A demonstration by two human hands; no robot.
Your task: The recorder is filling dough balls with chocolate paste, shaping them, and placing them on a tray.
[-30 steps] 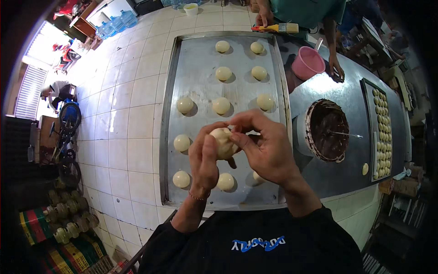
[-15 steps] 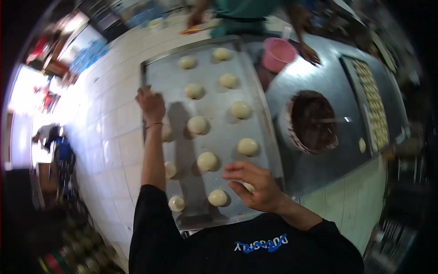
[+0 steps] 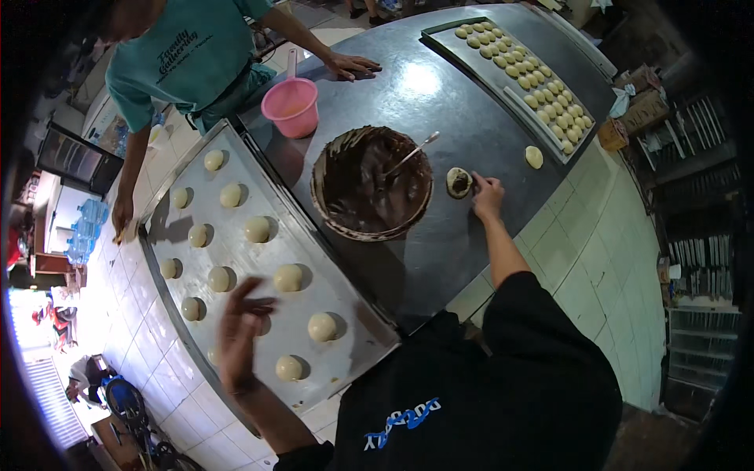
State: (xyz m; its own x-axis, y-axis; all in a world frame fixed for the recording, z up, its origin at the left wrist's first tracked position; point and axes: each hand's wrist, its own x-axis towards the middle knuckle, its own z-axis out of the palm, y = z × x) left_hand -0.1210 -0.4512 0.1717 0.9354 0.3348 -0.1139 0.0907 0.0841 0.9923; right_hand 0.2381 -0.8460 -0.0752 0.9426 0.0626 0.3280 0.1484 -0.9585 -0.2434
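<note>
My left hand (image 3: 243, 330), blurred, is raised over the large steel tray (image 3: 345, 353) of spaced glossy dough balls (image 3: 287, 276), its fingers curved and apart with nothing visible in them. My right hand (image 3: 487, 195) is on the steel table (image 3: 420, 279), its fingertips at the edge of a small dough round (image 3: 459, 182) with dark filling on it; whether they grip it is unclear. Left of that round is a wide tub (image 3: 369, 217) of chocolate-brown paste with a metal spoon (image 3: 420, 149). A plain pale dough piece (image 3: 533, 156) lies to the right.
A pink handled container (image 3: 290, 118) stands beyond the tub. A second tray (image 3: 463, 47) holds several rows of small dough pieces. Across the table, a person in teal (image 3: 181, 55) has one hand on the table (image 3: 345, 67), another beside the large tray. Bicycles and water jugs stand at left.
The view has turned toward the table. My hands have parted from the dough ball they pinched; the right moved across to the filled round, the left is over the tray.
</note>
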